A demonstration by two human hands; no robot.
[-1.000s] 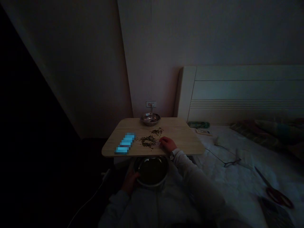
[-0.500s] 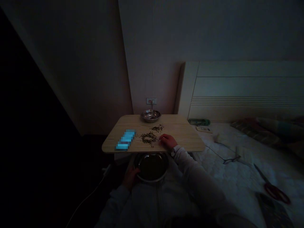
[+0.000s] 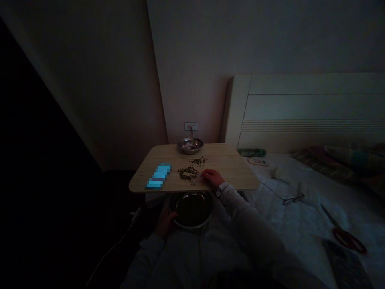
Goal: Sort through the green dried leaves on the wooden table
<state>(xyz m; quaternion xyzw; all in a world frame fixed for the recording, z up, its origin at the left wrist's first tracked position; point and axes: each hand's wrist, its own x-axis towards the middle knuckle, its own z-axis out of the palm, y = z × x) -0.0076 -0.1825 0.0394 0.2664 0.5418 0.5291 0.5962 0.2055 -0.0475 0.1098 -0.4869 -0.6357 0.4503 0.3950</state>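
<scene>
Fingers, right hand, curled on tabletop by seeds, hold unclear; left hand gripping one steel bowl.

Small dark grains, scattered in a loose clump on the table, steel bowl, upright just below the table's edge, dark inside

Note for you: lap bowl and far bowl, glossy steel; surface, matt wood-grain laminate; bed cover, quilted cloth.

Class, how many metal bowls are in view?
2: a shallow stainless steel bowl at the far edge of the light wooden table, and a deeper steel bowl at the person's left hand. Darkness may hide others.
</scene>
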